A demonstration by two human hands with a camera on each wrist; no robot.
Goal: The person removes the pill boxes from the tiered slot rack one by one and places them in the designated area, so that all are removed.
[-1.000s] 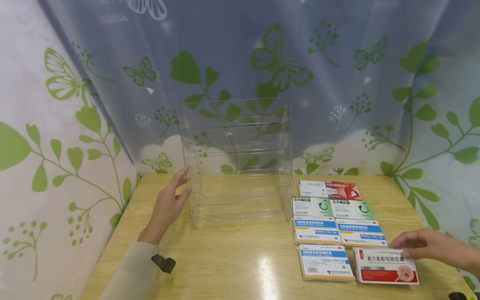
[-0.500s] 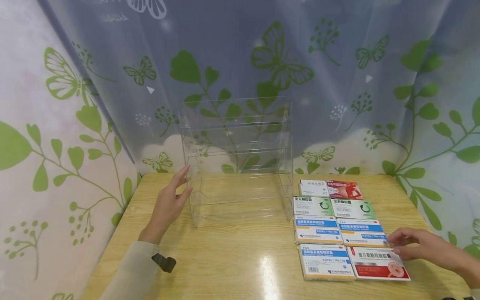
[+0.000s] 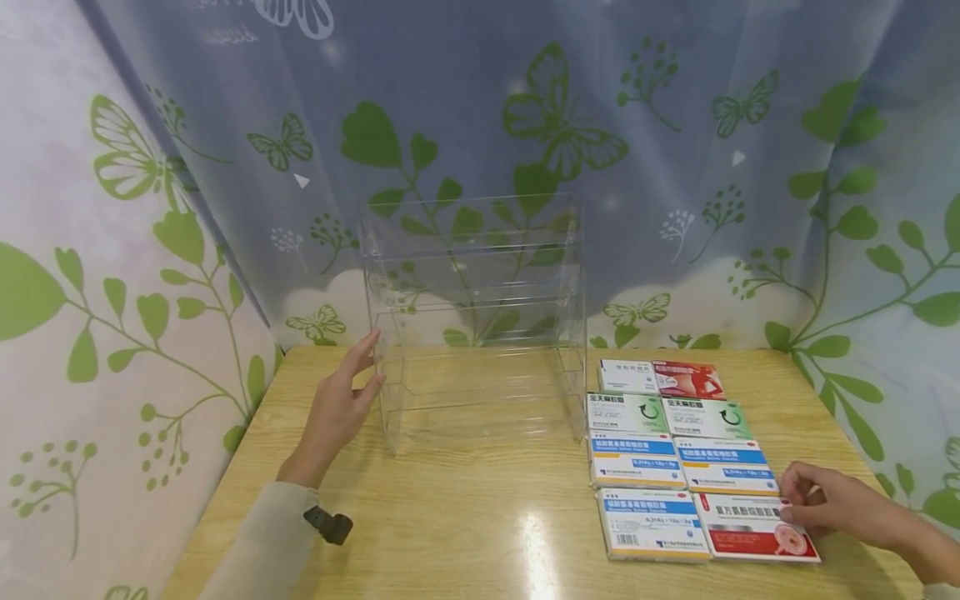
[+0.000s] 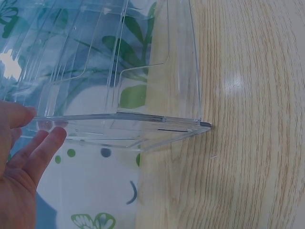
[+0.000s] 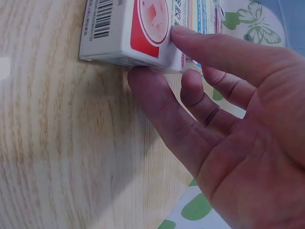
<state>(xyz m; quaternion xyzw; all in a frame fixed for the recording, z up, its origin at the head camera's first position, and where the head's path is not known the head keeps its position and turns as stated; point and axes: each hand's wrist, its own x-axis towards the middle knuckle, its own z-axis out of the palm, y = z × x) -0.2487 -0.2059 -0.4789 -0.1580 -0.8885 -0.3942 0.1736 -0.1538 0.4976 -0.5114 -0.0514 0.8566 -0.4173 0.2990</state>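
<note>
My left hand (image 3: 341,408) rests at the left side of a clear acrylic display rack (image 3: 480,408), fingers extended. In the left wrist view, fingertips (image 4: 59,133) touch the rack's side panel and the thumb lies by its front edge. My right hand (image 3: 843,508) holds the right end of a white-and-red medicine box (image 3: 742,546), front right in a block of boxes. The right wrist view shows the thumb (image 5: 183,36) on the box's upper face and a finger against its end. Left of it lies a blue-and-white medicine box (image 3: 648,529).
Behind lie more blue-and-white boxes (image 3: 633,462), green-and-white boxes (image 3: 622,412), a white box (image 3: 626,377) and a red box (image 3: 686,381). They sit right of the rack on the wooden table (image 3: 450,533). A patterned curtain (image 3: 465,100) hangs behind.
The white-and-red box has slid left against the blue-and-white one. My right hand first drew off its top, then came back down onto its right end. My left hand stayed at the rack.
</note>
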